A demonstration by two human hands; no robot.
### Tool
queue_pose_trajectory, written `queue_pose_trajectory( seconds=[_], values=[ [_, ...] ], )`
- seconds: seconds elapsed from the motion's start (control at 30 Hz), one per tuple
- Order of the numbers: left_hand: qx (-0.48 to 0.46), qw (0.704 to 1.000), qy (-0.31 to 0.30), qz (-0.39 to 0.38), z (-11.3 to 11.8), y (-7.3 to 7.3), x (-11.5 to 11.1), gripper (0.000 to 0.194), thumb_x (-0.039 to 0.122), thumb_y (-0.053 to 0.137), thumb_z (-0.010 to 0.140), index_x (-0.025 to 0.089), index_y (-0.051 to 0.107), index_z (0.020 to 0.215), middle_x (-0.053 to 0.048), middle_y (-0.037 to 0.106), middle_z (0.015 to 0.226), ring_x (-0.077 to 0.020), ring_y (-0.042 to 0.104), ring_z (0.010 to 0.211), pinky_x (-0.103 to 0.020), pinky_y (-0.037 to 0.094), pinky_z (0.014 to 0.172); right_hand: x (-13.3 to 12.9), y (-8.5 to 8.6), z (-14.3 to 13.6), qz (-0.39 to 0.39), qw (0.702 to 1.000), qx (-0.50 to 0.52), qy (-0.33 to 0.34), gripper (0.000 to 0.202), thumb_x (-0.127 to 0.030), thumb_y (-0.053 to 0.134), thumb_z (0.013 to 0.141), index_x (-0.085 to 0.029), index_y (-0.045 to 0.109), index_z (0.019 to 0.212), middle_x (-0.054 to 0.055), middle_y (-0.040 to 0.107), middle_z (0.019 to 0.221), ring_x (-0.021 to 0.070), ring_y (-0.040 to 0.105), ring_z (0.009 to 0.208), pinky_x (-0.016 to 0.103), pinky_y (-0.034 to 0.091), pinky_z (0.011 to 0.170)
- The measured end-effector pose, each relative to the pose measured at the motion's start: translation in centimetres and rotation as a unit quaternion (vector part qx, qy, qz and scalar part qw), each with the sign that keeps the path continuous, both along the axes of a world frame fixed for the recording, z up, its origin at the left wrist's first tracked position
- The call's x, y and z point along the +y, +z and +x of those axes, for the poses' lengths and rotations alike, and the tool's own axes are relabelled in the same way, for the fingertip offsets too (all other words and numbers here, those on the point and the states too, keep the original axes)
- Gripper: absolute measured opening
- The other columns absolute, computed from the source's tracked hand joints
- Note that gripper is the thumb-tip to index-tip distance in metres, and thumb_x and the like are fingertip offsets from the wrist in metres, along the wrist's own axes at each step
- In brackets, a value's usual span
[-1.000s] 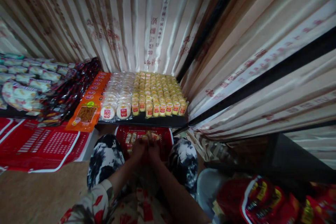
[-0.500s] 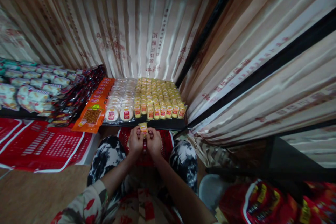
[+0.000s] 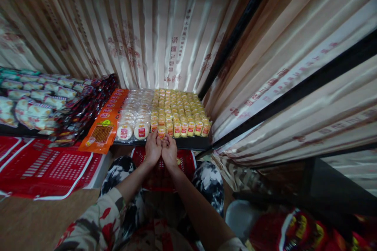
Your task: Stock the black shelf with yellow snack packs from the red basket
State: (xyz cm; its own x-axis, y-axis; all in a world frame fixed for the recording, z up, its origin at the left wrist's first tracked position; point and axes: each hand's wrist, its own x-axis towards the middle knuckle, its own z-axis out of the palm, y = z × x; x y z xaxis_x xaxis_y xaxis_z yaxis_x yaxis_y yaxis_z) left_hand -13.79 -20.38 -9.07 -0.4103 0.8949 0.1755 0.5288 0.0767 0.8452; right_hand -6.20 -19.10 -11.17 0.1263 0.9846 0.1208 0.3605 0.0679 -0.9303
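My left hand (image 3: 153, 150) and my right hand (image 3: 170, 151) are side by side at the front edge of the black shelf (image 3: 194, 141). Between their fingertips is a small yellow wrapped snack cake (image 3: 161, 131) with a red label, pinched from both sides. It is at the front of the rows of matching yellow snack cakes (image 3: 179, 111); whether it touches the shelf I cannot tell. Just left of these stand rows of round white packaged crackers (image 3: 141, 130). My fingers partly hide the lower part of the held cake.
An orange snack packet (image 3: 101, 133), dark shiny packets (image 3: 85, 106) and white-blue packets (image 3: 38, 108) fill the shelf's left. Below hangs a red printed sheet (image 3: 55, 168). A red basket (image 3: 187, 162) sits between my knees. Pleated curtains (image 3: 141, 27) and black poles (image 3: 224, 55) enclose the shelf.
Both hands have moved forward and up from above the red basket to the shelf edge, carrying the yellow snack cake to the front of its rows. The view has shifted slightly.
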Motion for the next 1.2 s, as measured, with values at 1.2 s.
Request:
queue_pose_trajectory(
  seconds=[1.2],
  values=[
    [-0.135,0.989,-0.055,0.004,-0.3,-3.2,0.9,0.025,0.029,0.047,0.087,0.018,0.060,0.105,-0.006,0.059,0.104,-0.0157,0.055,0.099,-0.028,0.042,0.092,1.1,-0.8,-0.7,0.049,0.997,-0.043,0.033,0.048,-0.008,0.038,0.073,-0.012,0.060,0.116,0.013,0.055,0.109,0.0188,0.054,0.101,0.031,0.044,0.094]
  ],
)
